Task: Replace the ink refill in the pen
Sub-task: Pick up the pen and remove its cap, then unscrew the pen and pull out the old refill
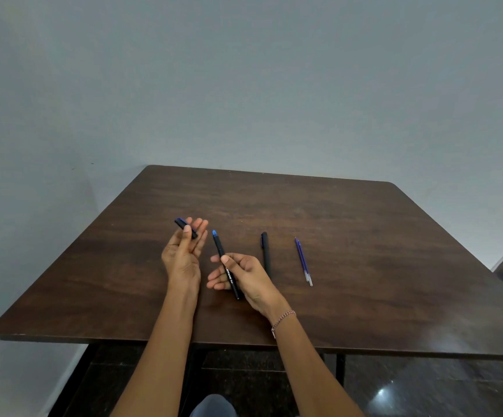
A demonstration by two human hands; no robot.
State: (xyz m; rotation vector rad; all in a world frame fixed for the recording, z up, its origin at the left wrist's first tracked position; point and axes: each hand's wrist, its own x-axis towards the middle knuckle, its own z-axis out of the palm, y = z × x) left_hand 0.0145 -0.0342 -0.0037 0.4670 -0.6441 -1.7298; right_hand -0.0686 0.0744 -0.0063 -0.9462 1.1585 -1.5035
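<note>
My right hand [245, 275] grips a black pen [225, 263] with white lettering, its blue tip pointing up and away from me. My left hand [184, 251] is raised palm up just left of it, thumb pressing a dark blue-black pen cap [184, 226] against the fingers. A second black pen [266, 254] lies capped on the dark wooden table [364, 251], right of my right hand. Two blue ink refills [303, 261] lie side by side further right, tips pointing away.
The table stands against a grey wall, its left and near edges in view. A dark glossy floor and a black table leg [340, 370] show below the near edge. My knee [214, 406] appears at the bottom.
</note>
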